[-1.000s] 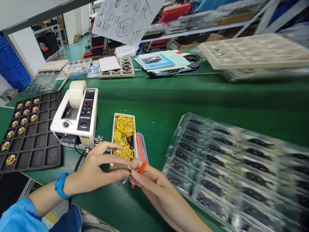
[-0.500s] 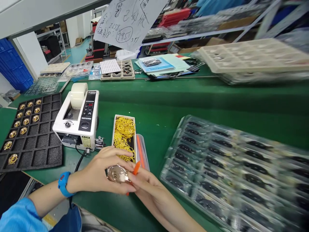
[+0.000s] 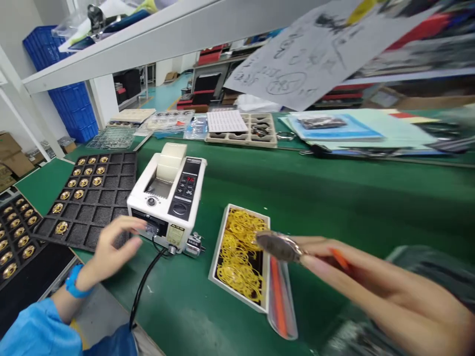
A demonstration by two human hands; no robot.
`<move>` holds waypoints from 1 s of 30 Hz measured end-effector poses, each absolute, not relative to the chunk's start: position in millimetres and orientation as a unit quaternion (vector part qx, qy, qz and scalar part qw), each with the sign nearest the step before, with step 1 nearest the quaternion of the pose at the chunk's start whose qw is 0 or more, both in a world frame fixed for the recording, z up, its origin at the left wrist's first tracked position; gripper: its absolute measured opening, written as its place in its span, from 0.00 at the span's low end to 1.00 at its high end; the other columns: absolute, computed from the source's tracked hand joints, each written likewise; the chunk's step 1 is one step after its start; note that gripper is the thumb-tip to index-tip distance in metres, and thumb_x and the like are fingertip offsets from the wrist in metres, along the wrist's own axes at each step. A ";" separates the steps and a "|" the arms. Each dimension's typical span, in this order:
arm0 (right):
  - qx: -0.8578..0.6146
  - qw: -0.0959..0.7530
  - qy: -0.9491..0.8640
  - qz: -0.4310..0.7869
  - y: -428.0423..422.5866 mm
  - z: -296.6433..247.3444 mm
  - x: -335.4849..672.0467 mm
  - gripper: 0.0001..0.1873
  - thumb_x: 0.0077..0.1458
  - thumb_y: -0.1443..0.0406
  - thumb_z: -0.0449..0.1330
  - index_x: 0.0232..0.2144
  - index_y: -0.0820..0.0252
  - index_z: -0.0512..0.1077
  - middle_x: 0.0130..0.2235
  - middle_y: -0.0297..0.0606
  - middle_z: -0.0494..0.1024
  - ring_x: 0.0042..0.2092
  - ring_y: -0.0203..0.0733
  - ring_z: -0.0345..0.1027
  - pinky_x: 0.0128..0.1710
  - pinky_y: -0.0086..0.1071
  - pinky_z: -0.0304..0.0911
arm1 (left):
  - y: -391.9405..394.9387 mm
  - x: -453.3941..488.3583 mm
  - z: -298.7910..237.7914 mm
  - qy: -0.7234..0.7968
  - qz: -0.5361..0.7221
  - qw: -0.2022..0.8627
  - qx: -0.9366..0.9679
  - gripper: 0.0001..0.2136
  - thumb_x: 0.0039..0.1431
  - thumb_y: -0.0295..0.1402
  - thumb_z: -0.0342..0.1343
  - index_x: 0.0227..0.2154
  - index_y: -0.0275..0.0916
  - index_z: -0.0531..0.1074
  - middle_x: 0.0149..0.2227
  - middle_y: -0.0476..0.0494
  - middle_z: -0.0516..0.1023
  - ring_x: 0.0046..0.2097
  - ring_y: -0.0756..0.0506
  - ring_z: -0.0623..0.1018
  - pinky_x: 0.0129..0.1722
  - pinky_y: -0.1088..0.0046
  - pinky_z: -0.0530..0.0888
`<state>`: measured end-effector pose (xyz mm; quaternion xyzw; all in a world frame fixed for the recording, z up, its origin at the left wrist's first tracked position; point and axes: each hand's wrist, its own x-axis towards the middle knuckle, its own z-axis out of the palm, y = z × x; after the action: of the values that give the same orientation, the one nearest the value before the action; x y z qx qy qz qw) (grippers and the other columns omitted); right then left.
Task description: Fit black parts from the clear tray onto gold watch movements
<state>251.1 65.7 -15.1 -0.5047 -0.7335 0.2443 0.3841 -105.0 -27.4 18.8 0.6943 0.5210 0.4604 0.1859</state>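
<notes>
My left hand (image 3: 113, 247), thumb and fingers apart, is at the front outlet of the white tape dispenser (image 3: 166, 198). A short clear piece of tape (image 3: 152, 227) shows at the outlet by the fingertips; whether they touch it I cannot tell. My right hand (image 3: 356, 277) pinches a round, rose-gold watch case (image 3: 280, 246) by its edge, above the right side of a white box (image 3: 218, 252) of yellow rings (image 3: 237, 242). An orange pointed tool (image 3: 339, 259) sticks out between the fingers of that hand, its other end hidden.
Left of the dispenser lies a black compartment tray (image 3: 100, 198) with several gold round parts; a second such tray (image 3: 22, 237) is beyond it. A small counter (image 3: 193, 244) stands beside the dispenser. An orange strip in a clear sleeve (image 3: 282, 301) lies by the box. Blurred clear trays (image 3: 419, 277) are at right.
My left hand has let go of the watch case and moved left to the dispenser. My right hand keeps the case, now apart from the left. The view has swung left.
</notes>
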 end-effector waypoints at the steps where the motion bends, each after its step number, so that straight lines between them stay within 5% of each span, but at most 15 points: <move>1: -0.524 0.333 -0.755 0.210 86.9 -19.9 258.6 0.16 0.47 0.48 0.60 0.28 0.51 0.75 0.35 0.46 0.80 0.37 0.53 0.74 0.30 0.40 0.67 | -24.5 -127.4 19.2 0.610 0.435 0.121 0.651 0.12 0.63 0.36 0.50 0.41 0.36 0.74 0.44 0.37 0.79 0.45 0.43 0.78 0.45 0.68 0.75; 4: -0.603 0.174 -0.775 0.073 135.4 -32.7 266.6 0.02 0.47 0.63 0.61 0.26 0.54 0.73 0.33 0.44 0.80 0.35 0.52 0.71 0.31 0.39 0.61 | -4.5 -200.4 21.6 0.764 0.337 0.016 0.549 0.13 0.59 0.36 0.49 0.40 0.33 0.73 0.42 0.37 0.80 0.43 0.42 0.78 0.45 0.66 0.74; 7: -0.634 0.146 -0.759 0.014 154.1 -36.7 259.4 0.05 0.49 0.68 0.58 0.23 0.58 0.72 0.31 0.51 0.78 0.35 0.55 0.68 0.31 0.39 0.57 | 20.7 -264.0 24.1 0.823 0.275 -0.015 0.497 0.13 0.55 0.35 0.51 0.37 0.32 0.75 0.39 0.35 0.80 0.42 0.39 0.78 0.45 0.63 0.73; 10: -0.662 0.173 -0.729 -0.018 152.8 -33.6 252.2 0.10 0.55 0.65 0.54 0.29 0.62 0.75 0.36 0.57 0.78 0.38 0.58 0.66 0.30 0.40 0.55 | 39.5 -301.9 26.0 0.847 0.207 -0.013 0.490 0.11 0.49 0.35 0.57 0.32 0.34 0.77 0.36 0.36 0.80 0.42 0.37 0.78 0.43 0.65 0.72; 14: -0.686 0.233 -0.688 -0.038 134.0 -24.3 260.2 0.14 0.55 0.62 0.51 0.34 0.60 0.75 0.39 0.51 0.78 0.40 0.56 0.67 0.31 0.38 0.57 | 49.8 -317.8 30.4 0.846 0.137 -0.007 0.515 0.08 0.45 0.36 0.61 0.28 0.36 0.77 0.31 0.39 0.78 0.40 0.36 0.78 0.39 0.69 0.71; 23: -0.662 0.341 -0.667 0.018 28.7 -9.9 264.1 0.20 0.56 0.52 0.47 0.26 0.54 0.73 0.31 0.41 0.79 0.32 0.47 0.71 0.27 0.35 0.61 | 58.7 -315.5 54.0 0.830 0.073 0.014 0.553 0.09 0.52 0.33 0.60 0.21 0.37 0.71 0.18 0.55 0.67 0.26 0.49 0.70 0.29 0.80 0.63; 28: -0.609 0.398 -0.677 0.110 -1.0 -9.9 242.7 0.20 0.60 0.53 0.48 0.26 0.54 0.72 0.29 0.38 0.78 0.31 0.43 0.71 0.28 0.33 0.62 | 42.4 -250.6 91.7 0.805 0.159 -0.095 0.563 0.05 0.59 0.34 0.54 0.29 0.40 0.66 0.23 0.56 0.66 0.32 0.49 0.72 0.37 0.78 0.66; 30: -0.587 0.452 -0.647 0.180 -2.2 -6.4 237.4 0.21 0.61 0.51 0.50 0.26 0.54 0.73 0.30 0.39 0.77 0.31 0.43 0.70 0.30 0.34 0.63 | 24.2 -196.1 100.2 0.725 0.329 -0.058 0.602 0.04 0.58 0.32 0.56 0.33 0.40 0.65 0.26 0.55 0.73 0.33 0.48 0.76 0.38 0.75 0.70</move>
<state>237.4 -2.2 -6.4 -0.5874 -0.6466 0.1796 0.4523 -196.1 24.2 100.2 0.6017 0.7254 0.3293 -0.0579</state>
